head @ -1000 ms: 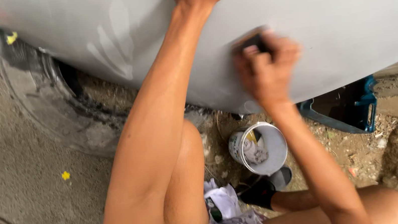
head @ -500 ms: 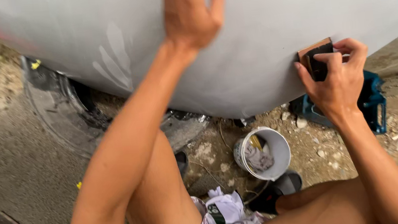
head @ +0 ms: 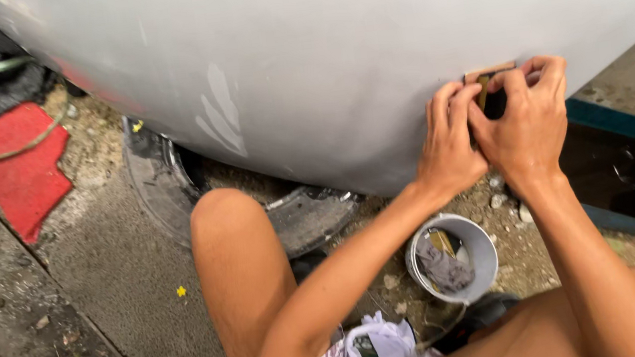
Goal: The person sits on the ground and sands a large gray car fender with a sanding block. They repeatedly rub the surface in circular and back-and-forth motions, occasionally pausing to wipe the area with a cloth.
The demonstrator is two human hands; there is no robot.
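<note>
Sanding block (head: 489, 77) is pinched flat against the grey body panel (head: 334, 47) by left hand (head: 450, 142) and right hand (head: 525, 125), bucket (head: 479, 243) at six o'clock.

1. Your left hand (head: 446, 142) and right hand (head: 524, 121) close together on the small brown block (head: 489, 73). Straight below that grip, inside the white bucket (head: 480, 241), a small yellowish-brown packet (head: 442, 241) stands on edge against a grey rag (head: 439, 262).
2. Lower and to the left of the grip, at your lap, a crumpled white purple-printed wrapper (head: 382, 340) (bag or cloth, unclear) carries a small dark rectangular label (head: 367, 352).
</note>
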